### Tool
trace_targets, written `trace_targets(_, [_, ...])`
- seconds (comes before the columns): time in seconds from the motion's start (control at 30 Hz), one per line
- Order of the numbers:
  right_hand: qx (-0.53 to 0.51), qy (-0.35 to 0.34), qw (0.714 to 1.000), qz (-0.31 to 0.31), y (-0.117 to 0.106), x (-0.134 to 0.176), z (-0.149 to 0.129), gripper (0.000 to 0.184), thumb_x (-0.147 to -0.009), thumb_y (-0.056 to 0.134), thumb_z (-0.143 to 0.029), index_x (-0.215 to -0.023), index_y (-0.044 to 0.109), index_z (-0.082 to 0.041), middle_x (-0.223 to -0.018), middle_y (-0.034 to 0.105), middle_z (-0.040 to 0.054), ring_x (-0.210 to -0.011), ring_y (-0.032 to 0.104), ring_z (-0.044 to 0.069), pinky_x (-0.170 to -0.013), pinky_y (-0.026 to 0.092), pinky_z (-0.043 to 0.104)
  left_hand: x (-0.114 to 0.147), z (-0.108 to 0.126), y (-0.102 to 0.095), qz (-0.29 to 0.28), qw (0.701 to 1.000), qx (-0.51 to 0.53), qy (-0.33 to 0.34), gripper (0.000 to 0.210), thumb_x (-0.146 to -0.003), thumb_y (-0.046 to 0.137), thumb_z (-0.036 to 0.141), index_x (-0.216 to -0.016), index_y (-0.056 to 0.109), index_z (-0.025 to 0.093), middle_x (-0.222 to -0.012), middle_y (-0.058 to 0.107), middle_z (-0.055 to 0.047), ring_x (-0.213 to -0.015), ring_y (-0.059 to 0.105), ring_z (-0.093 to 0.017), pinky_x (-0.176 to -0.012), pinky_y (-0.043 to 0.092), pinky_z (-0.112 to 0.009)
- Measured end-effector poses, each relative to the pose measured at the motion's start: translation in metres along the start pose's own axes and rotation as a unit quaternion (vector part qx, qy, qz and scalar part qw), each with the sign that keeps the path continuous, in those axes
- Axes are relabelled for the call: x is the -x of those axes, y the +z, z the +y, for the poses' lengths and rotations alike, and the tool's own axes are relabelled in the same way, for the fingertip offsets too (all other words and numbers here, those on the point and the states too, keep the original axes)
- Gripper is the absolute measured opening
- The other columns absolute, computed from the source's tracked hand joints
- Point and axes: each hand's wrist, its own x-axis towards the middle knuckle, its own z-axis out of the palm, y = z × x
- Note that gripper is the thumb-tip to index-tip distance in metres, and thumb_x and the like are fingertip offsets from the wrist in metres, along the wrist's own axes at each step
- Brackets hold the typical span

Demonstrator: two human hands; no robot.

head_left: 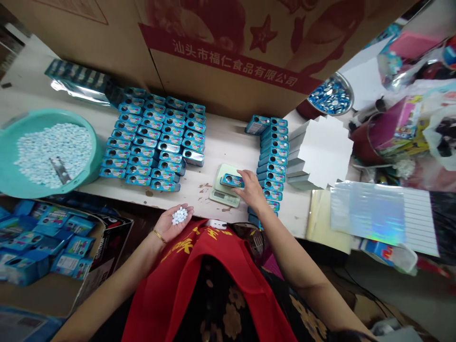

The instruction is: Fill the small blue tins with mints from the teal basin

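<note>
A small heap of white candies (179,215) lies in the upturned palm of my left hand (167,224), whose fingers curve slightly around it near the table's front edge. My right hand (253,191) has its thumb and fingers on a blue tin (232,180) with a dark round hole in its top. That tin sits on a pale green digital scale (225,198). To the left stand rows of similar blue tins (146,142), and a column of blue tins (272,161) runs beside my right hand. Pale candies (53,147) and a metal scoop (60,170) are in a turquoise basin (90,159).
Behind the tins rises a large cardboard carton (221,95). A box of blue cartons (60,228) is below the table at left. White card (322,147), plastic sheets (374,213) and a metal bowl of blue-and-silver pieces (331,97) lie at right.
</note>
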Motion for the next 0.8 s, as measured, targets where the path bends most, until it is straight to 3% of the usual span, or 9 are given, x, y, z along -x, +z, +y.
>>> trace_targets(0.17, [0.031, -0.055, 0.998, -0.028, 0.009, -0.017, -0.032, 0.033, -0.076, 0.053, -0.027, -0.108, 0.050, -0.020, -0.100, 0.051, 0.0078, -0.092, 0.047, 0.022, -0.080, 0.042, 0.036, 0.004, 0.009, -0.016, 0.029, 0.999, 0.033, 0.027, 0.015, -0.079, 0.043, 0.012, -0.088, 0.056, 0.010, -0.078, 0.065, -0.011, -0.076, 0.064, -0.020, -0.063, 0.055, -0.030])
trace_targets(0.33, [0.054, -0.091, 0.994, -0.024, 0.057, -0.065, -0.092, 0.036, -0.076, 0.055, -0.027, -0.110, 0.049, -0.017, -0.102, 0.052, 0.0088, -0.093, 0.046, 0.021, -0.076, 0.045, 0.033, 0.007, 0.020, -0.019, 0.030, 0.997, 0.046, 0.047, 0.015, -0.079, 0.043, 0.008, -0.088, 0.055, 0.010, -0.079, 0.065, -0.011, -0.077, 0.064, -0.019, -0.066, 0.055, -0.030])
trace_targets(0.43, [0.064, -0.118, 0.991, -0.013, 0.077, -0.092, -0.109, 0.039, -0.075, 0.057, -0.025, -0.111, 0.049, -0.017, -0.104, 0.052, 0.0083, -0.092, 0.046, 0.021, -0.074, 0.047, 0.033, 0.008, 0.024, -0.013, 0.033, 0.997, 0.043, 0.057, 0.016, -0.079, 0.043, 0.007, -0.089, 0.054, 0.011, -0.081, 0.065, -0.011, -0.079, 0.064, -0.020, -0.068, 0.055, -0.031])
trace_targets(0.5, [0.066, -0.133, 0.989, -0.001, 0.073, -0.093, -0.099, 0.043, -0.074, 0.058, -0.026, -0.115, 0.046, -0.019, -0.108, 0.052, 0.0064, -0.095, 0.046, 0.020, -0.076, 0.046, 0.031, 0.008, 0.026, -0.009, 0.046, 0.997, 0.034, 0.051, 0.017, -0.079, 0.043, 0.007, -0.091, 0.054, 0.013, -0.081, 0.065, -0.011, -0.079, 0.064, -0.020, -0.067, 0.056, -0.031])
trace_targets(0.57, [0.055, -0.123, 0.991, 0.025, 0.056, -0.075, -0.073, 0.039, -0.076, 0.056, -0.026, -0.114, 0.049, -0.020, -0.109, 0.052, 0.0058, -0.098, 0.045, 0.019, -0.081, 0.044, 0.031, 0.007, 0.028, -0.008, 0.057, 0.997, 0.020, 0.043, 0.017, -0.080, 0.042, 0.008, -0.092, 0.054, 0.012, -0.082, 0.065, -0.011, -0.079, 0.064, -0.020, -0.066, 0.056, -0.031])
trace_targets(0.7, [0.030, -0.005, 0.991, 0.130, 0.004, -0.024, 0.000, 0.023, -0.082, 0.045, -0.023, -0.100, 0.057, -0.016, -0.100, 0.055, 0.0086, -0.095, 0.047, 0.018, -0.084, 0.042, 0.034, -0.001, 0.026, -0.006, 0.057, 0.998, 0.001, 0.022, 0.018, -0.080, 0.042, 0.009, -0.092, 0.054, 0.011, -0.083, 0.065, -0.012, -0.080, 0.064, -0.021, -0.066, 0.056, -0.031])
trace_targets(0.8, [0.076, 0.013, 0.989, 0.128, -0.025, -0.032, 0.042, 0.027, -0.083, 0.042, -0.024, -0.105, 0.055, -0.016, -0.104, 0.055, 0.0088, -0.098, 0.046, 0.020, -0.086, 0.039, 0.036, -0.007, 0.021, 0.002, 0.062, 0.998, -0.021, 0.008, 0.017, -0.079, 0.043, 0.009, -0.092, 0.054, 0.012, -0.081, 0.065, -0.011, -0.077, 0.064, -0.021, -0.064, 0.056, -0.031])
